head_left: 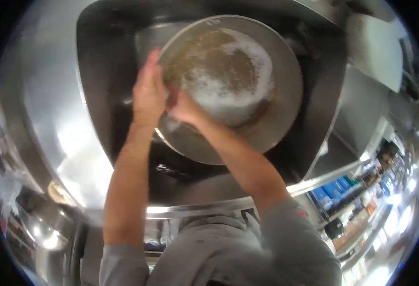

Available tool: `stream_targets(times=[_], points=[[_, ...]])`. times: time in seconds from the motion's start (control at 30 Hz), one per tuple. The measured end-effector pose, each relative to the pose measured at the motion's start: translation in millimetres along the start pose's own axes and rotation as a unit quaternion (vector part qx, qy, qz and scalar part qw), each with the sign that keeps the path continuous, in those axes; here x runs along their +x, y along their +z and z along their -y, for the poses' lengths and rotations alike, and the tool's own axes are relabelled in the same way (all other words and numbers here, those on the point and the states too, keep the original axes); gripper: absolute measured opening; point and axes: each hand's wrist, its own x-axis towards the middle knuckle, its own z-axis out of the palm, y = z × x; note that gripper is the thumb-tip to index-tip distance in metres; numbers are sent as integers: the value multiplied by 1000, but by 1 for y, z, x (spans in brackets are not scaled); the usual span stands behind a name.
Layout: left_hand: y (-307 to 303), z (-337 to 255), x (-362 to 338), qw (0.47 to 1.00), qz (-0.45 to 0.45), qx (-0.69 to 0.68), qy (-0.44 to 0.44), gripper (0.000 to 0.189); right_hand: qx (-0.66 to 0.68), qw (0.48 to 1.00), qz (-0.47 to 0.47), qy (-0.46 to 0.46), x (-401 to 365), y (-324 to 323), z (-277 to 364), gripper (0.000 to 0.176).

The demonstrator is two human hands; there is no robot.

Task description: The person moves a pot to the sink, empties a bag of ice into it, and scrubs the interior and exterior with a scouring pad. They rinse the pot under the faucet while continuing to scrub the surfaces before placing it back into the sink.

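Note:
A large round metal bowl (288, 95) sits in a dark sink (109, 62). It holds brownish water topped with white foam (228, 95). My left hand (150, 93) is at the bowl's left rim, its fingers reaching up along the outer side and gripping the edge. Close beside it, my right hand (185, 107) is closed against the inside of the left wall. Its fingers are curled and blurred, so what they hold, if anything, is hidden. A small whitish patch shows just below the right hand at the rim.
The steel counter (47, 90) runs along the left, with a shiny metal pot (49, 226) lower down. The sink's front edge (209, 206) lies beneath my forearms. At the right stand a white board (376, 50) and blue containers (333, 189) on a shelf.

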Motion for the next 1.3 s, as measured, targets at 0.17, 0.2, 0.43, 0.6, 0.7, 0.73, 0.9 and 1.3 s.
stream_targets(times=[0.17, 0.2, 0.43, 0.6, 0.7, 0.73, 0.9, 1.3], points=[[-9, -18, 2, 998, 32, 6, -57, 47, -247, 928, 272, 64, -136, -88, -30, 55], [-8, -17, 2, 998, 35, -1, -56, 47, -295, 908, 284, 89, -151, -122, -33, 53], [-13, -16, 1, 997, 48, 8, -54, 45, -681, 678, 272, 57, -87, -287, 13, 21], [-8, -10, 1, 995, 53, 3, -86, 45, -719, 676, 153, -59, -45, -283, 1, 19], [-7, -7, 0, 1000, -6, 27, -14, 47, -630, 739, 214, 102, -77, -242, -39, 23], [-9, -9, 1, 999, 17, 16, -45, 47, -561, 774, 245, 161, -87, -227, -49, 28], [-11, -14, 2, 996, 31, -5, -80, 47, -402, 851, 316, 120, -108, -102, -68, 24], [-14, -21, 4, 991, 65, -18, -117, 45, -350, 936, 21, 27, 83, -174, 5, 31]])
